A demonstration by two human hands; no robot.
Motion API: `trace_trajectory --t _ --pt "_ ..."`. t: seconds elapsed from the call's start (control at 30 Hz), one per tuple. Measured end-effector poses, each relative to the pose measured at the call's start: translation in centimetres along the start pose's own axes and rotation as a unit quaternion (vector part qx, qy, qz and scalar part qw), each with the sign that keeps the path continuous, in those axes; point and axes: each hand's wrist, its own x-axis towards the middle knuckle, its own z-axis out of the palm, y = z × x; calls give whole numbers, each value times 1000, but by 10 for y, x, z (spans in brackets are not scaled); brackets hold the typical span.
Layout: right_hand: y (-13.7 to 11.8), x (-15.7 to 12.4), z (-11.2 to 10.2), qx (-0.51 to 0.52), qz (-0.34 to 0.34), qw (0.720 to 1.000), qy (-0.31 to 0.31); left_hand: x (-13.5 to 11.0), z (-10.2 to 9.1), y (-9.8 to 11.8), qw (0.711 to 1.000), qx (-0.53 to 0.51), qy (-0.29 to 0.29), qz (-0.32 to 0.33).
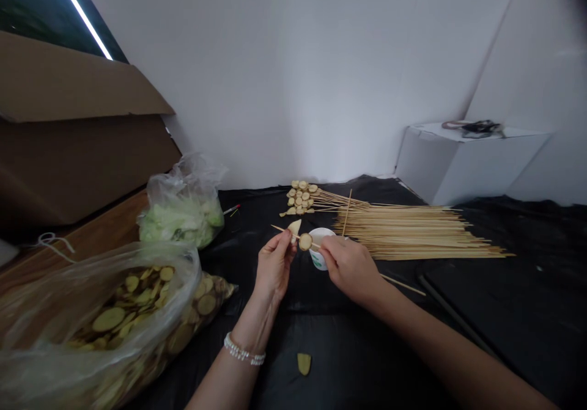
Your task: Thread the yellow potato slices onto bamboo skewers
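Note:
My left hand (274,264) is closed in a pinch on a pale potato slice (295,227) threaded near the tip of a thin bamboo skewer (398,284). My right hand (349,266) is closed around the same skewer, just behind a second round slice (305,241) on it. A small white cup (320,235) sits on the black table cover right behind my right hand's fingers. Beyond it lies a wide heap of bare bamboo skewers (413,231), and several finished skewers with slices (301,197) lie at its left end.
A clear plastic bag of potato slices (132,303) lies at the near left, a bag of green leaves (183,214) behind it. One loose slice (303,363) lies on the black cover (348,349) between my forearms. Cardboard boxes (77,129) stand left; a white box (468,159) back right.

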Motion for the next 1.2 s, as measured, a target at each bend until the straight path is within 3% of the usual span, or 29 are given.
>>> trace_trajectory --t 0.27,0.8,1.0,1.1,1.2 --pt "-1 -2 3 -2 -11 1000 7 1 0 -1 998 -38 34 -25" --pt "-1 -1 4 -14 -10 1000 16 -3 5 -4 999 -29 14 -20" --pt "22 9 -3 30 105 992 61 2 -5 -7 998 53 22 -3" --pt "37 13 1 27 171 984 28 6 -10 -11 990 132 31 39" --pt "47 15 9 46 193 980 -10 6 -10 -14 984 167 15 63"
